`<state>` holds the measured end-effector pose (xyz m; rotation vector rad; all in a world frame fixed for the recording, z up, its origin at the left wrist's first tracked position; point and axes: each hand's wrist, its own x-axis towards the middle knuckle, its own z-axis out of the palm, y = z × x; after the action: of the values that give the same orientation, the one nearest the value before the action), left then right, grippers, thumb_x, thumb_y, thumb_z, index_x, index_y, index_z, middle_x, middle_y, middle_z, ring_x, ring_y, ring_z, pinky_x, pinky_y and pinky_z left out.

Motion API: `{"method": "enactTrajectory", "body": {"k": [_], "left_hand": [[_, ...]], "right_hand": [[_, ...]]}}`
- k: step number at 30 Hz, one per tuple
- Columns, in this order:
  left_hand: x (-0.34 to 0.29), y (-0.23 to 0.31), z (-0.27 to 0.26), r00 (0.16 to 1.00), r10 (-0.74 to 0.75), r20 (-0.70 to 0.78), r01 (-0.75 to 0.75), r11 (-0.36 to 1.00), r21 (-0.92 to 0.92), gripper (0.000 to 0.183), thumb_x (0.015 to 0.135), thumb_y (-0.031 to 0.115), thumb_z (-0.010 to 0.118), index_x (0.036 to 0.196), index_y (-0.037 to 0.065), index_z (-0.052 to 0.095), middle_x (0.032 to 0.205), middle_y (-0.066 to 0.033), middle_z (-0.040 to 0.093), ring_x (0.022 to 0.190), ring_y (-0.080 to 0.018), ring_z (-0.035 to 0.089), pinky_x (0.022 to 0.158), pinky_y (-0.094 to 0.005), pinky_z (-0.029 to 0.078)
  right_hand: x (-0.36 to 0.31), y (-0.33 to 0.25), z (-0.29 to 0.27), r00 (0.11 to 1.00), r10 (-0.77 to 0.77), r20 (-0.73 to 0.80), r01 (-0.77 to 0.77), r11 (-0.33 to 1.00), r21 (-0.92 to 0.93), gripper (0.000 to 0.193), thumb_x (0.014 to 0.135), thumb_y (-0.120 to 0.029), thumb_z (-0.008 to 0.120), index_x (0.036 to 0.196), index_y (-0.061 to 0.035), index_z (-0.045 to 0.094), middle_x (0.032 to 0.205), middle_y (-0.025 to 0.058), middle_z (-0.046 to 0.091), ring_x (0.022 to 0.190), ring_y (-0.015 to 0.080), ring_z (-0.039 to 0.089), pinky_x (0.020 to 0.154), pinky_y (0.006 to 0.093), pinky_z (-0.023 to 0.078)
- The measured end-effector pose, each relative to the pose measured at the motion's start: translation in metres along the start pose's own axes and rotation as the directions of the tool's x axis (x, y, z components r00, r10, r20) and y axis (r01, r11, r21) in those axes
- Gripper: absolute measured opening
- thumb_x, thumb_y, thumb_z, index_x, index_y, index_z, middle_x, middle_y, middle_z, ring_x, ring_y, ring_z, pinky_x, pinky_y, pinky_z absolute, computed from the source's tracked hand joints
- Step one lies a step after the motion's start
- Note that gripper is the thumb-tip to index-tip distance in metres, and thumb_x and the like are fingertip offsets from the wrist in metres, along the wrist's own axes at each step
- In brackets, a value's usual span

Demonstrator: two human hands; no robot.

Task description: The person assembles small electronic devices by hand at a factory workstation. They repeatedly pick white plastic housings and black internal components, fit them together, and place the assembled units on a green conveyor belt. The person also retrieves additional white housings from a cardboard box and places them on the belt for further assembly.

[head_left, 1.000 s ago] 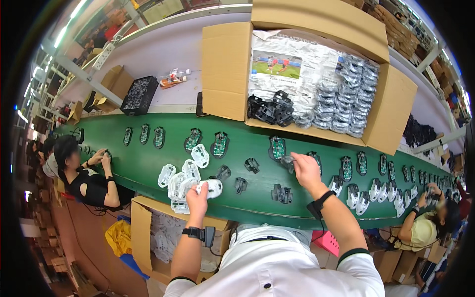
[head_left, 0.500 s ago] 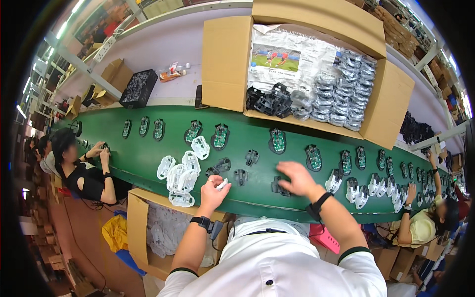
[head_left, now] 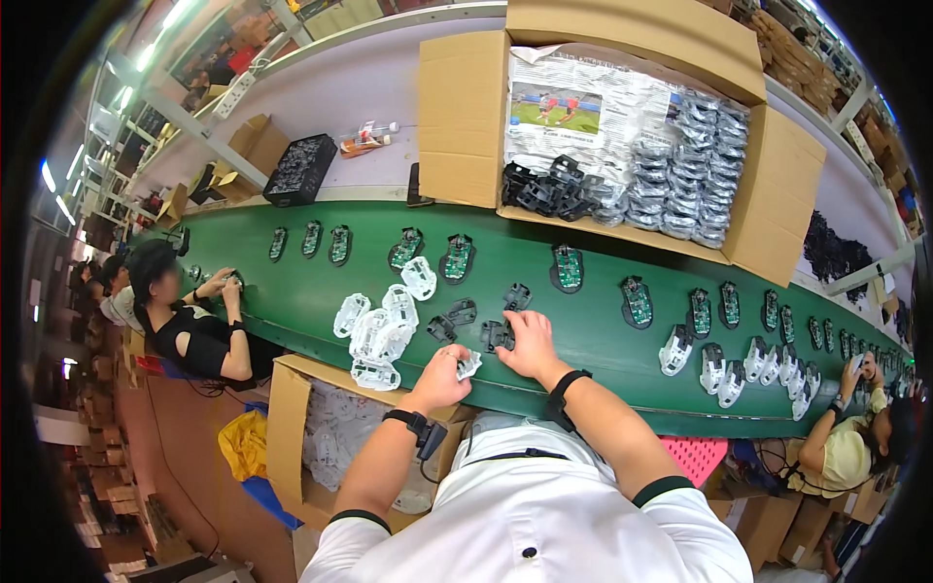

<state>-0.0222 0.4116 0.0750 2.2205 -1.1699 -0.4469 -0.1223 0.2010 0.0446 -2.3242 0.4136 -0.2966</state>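
My left hand (head_left: 442,380) pinches a white plastic mouse shell (head_left: 469,365) near the front edge of the green bench. Close on its right, my right hand (head_left: 530,344) has its fingers closed at a black plastic mouse part (head_left: 497,335); the fingers partly cover it. Beyond the hands sits another black part (head_left: 517,295), and two more black pieces (head_left: 453,319) lie to the left. A pile of white mouse shells (head_left: 382,335) rests left of my left hand. Mouse bases with green circuit boards (head_left: 457,258) form a row along the bench.
An open carton (head_left: 464,107) with wrapped parts and loose black pieces stands at the back. Below the bench edge is another carton (head_left: 286,428) holding white shells. Several half-covered mice (head_left: 712,369) lie at right. Co-workers sit on both sides, one in black (head_left: 199,340).
My right hand has moved left, close to my left hand. The black part that was under it no longer shows in its old place. The whole view has shifted slightly.
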Motion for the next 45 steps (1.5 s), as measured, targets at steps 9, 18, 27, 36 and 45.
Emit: {"method": "enactTrajectory", "body": {"k": [9,18,27,36,45], "left_hand": [[-0.009,0.004,0.004,0.936,-0.262,-0.236,0.271,0.963,0.007,0.043,0.084,0.029,0.072,0.114,0.003,0.056,0.091,-0.0231,0.07,0.084,-0.0423,0.069,0.074,-0.0473,0.054],[0.012,-0.023,0.035,0.799,-0.376,-0.469,0.297,0.925,-0.237,0.044,0.09,0.031,0.073,0.113,-0.003,0.058,0.097,-0.0204,0.071,0.087,-0.0326,0.069,0.079,-0.0406,0.053],[0.027,0.035,-0.001,0.95,-0.302,-0.074,0.217,0.816,-0.535,0.032,0.085,0.017,0.078,0.106,-0.001,0.061,0.094,-0.0069,0.07,0.083,-0.0109,0.065,0.072,-0.0279,0.053],[0.021,0.118,0.009,0.983,-0.176,-0.042,0.087,0.661,-0.745,0.042,0.087,0.012,0.075,0.121,-0.005,0.059,0.107,-0.0097,0.071,0.092,-0.0111,0.066,0.082,-0.0274,0.054],[0.014,0.112,0.022,0.971,-0.233,0.059,0.196,0.625,-0.756,0.041,0.087,0.013,0.076,0.12,-0.004,0.059,0.104,-0.0094,0.072,0.09,-0.0109,0.067,0.08,-0.0268,0.055]], "right_hand": [[-0.054,0.055,-0.067,0.912,0.349,-0.217,-0.407,0.836,-0.369,0.07,0.075,-0.057,0.076,0.118,-0.0035,0.06,0.106,0.0178,0.06,0.102,0.0372,0.055,0.094,0.0461,0.043],[-0.106,0.04,-0.094,0.992,0.07,0.107,-0.037,0.96,-0.279,0.074,0.08,-0.016,0.072,0.148,-0.0162,0.043,0.151,0.0192,0.039,0.13,0.0358,0.045,0.111,0.0476,0.038],[-0.12,0.046,-0.08,0.96,0.025,0.279,0.032,0.979,-0.2,0.065,0.081,-0.016,0.073,0.141,-0.0094,0.049,0.143,0.0126,0.046,0.116,0.0348,0.057,0.095,0.0436,0.052],[-0.094,0.013,-0.1,0.998,0.035,-0.049,-0.032,0.998,0.055,0.045,0.08,-0.017,0.074,0.122,-0.0068,0.063,0.113,0.0107,0.067,0.103,0.0313,0.063,0.088,0.0424,0.053],[-0.125,0.056,-0.075,0.975,-0.161,0.154,0.185,0.97,-0.159,0.048,0.077,-0.02,0.078,0.122,-0.0122,0.065,0.134,0.011,0.056,0.12,0.0331,0.055,0.1,0.0435,0.047]]}}
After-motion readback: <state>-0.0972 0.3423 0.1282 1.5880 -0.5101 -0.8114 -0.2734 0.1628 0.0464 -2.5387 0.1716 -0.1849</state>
